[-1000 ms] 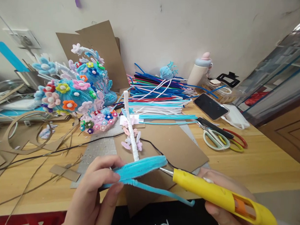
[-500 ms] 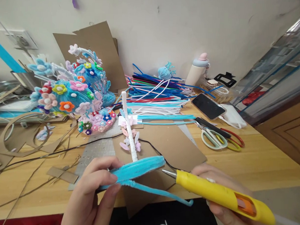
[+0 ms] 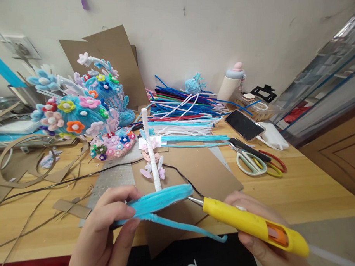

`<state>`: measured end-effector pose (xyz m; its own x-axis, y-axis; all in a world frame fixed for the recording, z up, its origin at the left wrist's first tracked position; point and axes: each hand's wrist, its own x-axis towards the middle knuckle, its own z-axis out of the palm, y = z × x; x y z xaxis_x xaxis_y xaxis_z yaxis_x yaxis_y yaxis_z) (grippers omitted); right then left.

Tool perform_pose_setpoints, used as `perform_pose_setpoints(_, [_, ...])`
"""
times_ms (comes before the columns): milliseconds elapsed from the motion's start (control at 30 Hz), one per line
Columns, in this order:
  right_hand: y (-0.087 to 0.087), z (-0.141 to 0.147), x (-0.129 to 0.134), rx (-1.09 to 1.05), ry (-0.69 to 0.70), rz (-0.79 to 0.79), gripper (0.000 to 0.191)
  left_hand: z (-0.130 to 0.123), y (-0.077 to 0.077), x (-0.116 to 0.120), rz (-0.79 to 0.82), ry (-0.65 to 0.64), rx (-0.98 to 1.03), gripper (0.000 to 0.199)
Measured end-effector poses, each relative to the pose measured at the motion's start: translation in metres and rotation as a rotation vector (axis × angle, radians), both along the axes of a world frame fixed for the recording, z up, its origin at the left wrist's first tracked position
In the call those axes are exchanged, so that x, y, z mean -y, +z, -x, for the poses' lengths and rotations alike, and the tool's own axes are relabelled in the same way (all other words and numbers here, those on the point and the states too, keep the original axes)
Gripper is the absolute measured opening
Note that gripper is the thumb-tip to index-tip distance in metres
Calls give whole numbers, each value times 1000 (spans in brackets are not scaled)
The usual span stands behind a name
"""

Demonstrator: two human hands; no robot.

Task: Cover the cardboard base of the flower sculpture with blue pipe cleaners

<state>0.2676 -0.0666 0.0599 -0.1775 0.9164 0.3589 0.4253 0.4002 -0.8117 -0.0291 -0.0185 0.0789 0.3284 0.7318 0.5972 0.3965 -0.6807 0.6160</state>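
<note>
Between thumb and fingers, my left hand (image 3: pixel 112 220) pinches a flat piece wrapped in light-blue pipe cleaners (image 3: pixel 163 198). One loose blue pipe cleaner (image 3: pixel 188 225) trails from it to the right, its tip bent. My right hand (image 3: pixel 258 233) is wrapped round a yellow hot glue gun (image 3: pixel 247 224) with a white glue stick (image 3: pixel 333 258) out of its rear. The metal nozzle sits at the right end of the blue piece; whether it touches cannot be told. Just beyond lies a white wrapped stem (image 3: pixel 154 167) with pastel petals and small flowers.
Cardboard sheet (image 3: pixel 205 169) lies under the work. Pipe cleaners (image 3: pixel 178 106) are heaped behind. Scissors (image 3: pixel 249 162), a phone (image 3: pixel 244 125) and a bottle (image 3: pixel 231 84) stand or lie right. Flower-covered blue crafts (image 3: pixel 79 114) and cardboard rings (image 3: pixel 7 177) occupy the left. A black cable (image 3: pixel 106 168) crosses the table.
The glue gun has moved left, bringing its nozzle up to the end of the blue piece. My left hand keeps its pinch, and the whole view has shifted slightly.
</note>
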Motion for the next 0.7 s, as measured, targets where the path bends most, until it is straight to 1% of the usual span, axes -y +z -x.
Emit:
perform_pose_setpoints(267, [-3,1,-4,27,-29,-34,38,1,-3,3,71,35,36,22])
perform_pose_setpoints(500, [-7,-4,-3,54,-63,-57,33,1,-4,2,88,34,59,22])
perform_pose_setpoints(567, [-8,-6,-2,60,-79,-59,33,0,-5,3,85,36,79,25])
perform_pose_setpoints(700, [-13,-10,1,82,-96,-48,27,1,-8,5,58,2,97,33])
